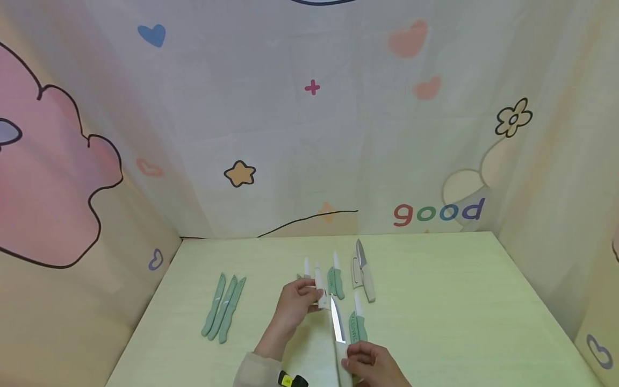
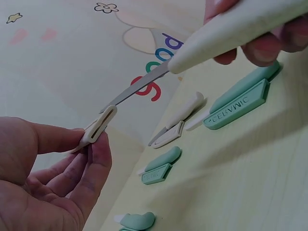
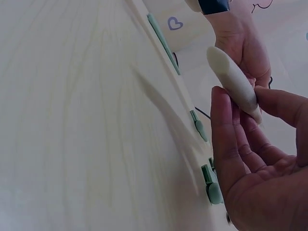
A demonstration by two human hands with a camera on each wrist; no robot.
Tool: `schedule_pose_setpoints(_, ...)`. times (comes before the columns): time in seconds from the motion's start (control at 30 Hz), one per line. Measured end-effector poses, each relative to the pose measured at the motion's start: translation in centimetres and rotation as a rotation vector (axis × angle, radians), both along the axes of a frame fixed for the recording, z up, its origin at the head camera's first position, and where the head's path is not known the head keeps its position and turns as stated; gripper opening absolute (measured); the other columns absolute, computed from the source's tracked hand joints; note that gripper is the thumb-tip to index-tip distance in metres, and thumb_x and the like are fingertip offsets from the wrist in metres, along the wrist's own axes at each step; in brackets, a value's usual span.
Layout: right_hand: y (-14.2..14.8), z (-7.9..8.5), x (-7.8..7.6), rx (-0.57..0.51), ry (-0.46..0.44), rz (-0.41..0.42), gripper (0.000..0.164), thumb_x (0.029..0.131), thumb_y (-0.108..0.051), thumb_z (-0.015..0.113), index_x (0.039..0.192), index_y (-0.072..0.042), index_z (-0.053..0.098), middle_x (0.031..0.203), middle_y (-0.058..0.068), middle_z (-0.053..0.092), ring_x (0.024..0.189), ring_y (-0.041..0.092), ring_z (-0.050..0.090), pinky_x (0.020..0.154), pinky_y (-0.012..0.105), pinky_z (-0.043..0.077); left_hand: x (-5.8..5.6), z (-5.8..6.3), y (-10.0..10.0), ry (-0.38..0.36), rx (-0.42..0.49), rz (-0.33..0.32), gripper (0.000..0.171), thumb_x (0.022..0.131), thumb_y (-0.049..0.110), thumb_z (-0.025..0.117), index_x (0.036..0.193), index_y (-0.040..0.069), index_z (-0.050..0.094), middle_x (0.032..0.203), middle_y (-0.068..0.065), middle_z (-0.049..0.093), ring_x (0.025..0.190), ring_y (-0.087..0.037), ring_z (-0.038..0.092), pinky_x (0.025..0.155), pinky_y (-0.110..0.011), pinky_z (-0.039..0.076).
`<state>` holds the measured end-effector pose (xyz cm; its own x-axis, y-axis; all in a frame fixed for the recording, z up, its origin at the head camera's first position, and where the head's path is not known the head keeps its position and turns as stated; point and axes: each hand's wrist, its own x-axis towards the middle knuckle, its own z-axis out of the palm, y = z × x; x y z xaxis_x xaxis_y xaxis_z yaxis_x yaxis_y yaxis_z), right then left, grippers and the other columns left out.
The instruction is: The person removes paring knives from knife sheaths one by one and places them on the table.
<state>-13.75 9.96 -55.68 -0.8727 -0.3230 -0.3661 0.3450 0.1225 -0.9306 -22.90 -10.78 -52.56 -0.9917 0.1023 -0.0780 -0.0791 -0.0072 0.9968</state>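
My left hand (image 1: 296,301) pinches a white knife sheath (image 1: 321,290) between thumb and fingers, above the table. A slot shows along the sheath (image 2: 101,126) in the left wrist view. My right hand (image 1: 374,363) grips the pale handle of a knife (image 1: 340,333), its bare metal blade pointing away from me towards the sheath. The blade tip is close to the sheath's near end; whether it touches or enters, I cannot tell. In the right wrist view the handle (image 3: 233,82) lies between thumb and fingers.
Three green knives (image 1: 225,312) lie side by side on the table's left. Green-handled knives with white blades lie beside green sheaths (image 1: 331,282) around the hands, one knife (image 1: 361,325) close to the right hand. Farther back, a white-handled knife (image 1: 367,279) lies by its white sheath (image 1: 357,273).
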Motion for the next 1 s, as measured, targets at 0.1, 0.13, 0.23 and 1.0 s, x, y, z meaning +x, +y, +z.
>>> schedule_pose_setpoints(0.1,0.1,-0.1,0.0,-0.039,0.015,-0.013,0.030,0.089,-0.018,0.069,0.109,0.004,0.061,0.090,0.004,0.071,0.077,0.019,0.061,0.063,0.034,0.060,0.2,-0.1,0.1,0.001,-0.007,-0.009,0.029,0.090,0.007,0.066,0.115,-0.004,0.061,0.098,-0.016,0.072,0.086,-0.024,0.065,0.073,-0.034,0.061)
schedule_pose_setpoints(0.13,0.1,-0.1,0.0,-0.057,0.020,-0.015,0.031,0.089,-0.018,0.068,0.109,0.004,0.060,0.090,0.005,0.071,0.077,0.019,0.061,0.063,0.035,0.060,0.3,-0.2,0.1,0.001,-0.009,-0.013,0.028,0.090,0.007,0.066,0.115,-0.004,0.061,0.098,-0.016,0.072,0.085,-0.024,0.066,0.073,-0.034,0.061)
schedule_pose_setpoints(0.23,0.2,-0.1,0.0,-0.096,0.026,-0.020,0.032,0.090,-0.019,0.068,0.110,0.005,0.059,0.091,0.005,0.071,0.077,0.021,0.062,0.062,0.036,0.060,0.5,-0.3,0.2,-0.010,-0.010,-0.021,0.029,0.089,0.008,0.067,0.115,-0.003,0.062,0.096,-0.016,0.072,0.083,-0.024,0.066,0.072,-0.035,0.061)
schedule_pose_setpoints(1.0,0.6,0.8,-0.5,-0.061,0.057,-0.058,0.040,0.090,-0.025,0.070,0.115,0.005,0.059,0.103,0.010,0.071,0.085,0.021,0.061,0.064,0.040,0.060,4.3,2.3,1.2,-0.039,-0.023,-0.090,0.030,0.087,0.000,0.066,0.114,-0.010,0.060,0.090,-0.017,0.071,0.077,-0.027,0.066,0.071,-0.042,0.061)
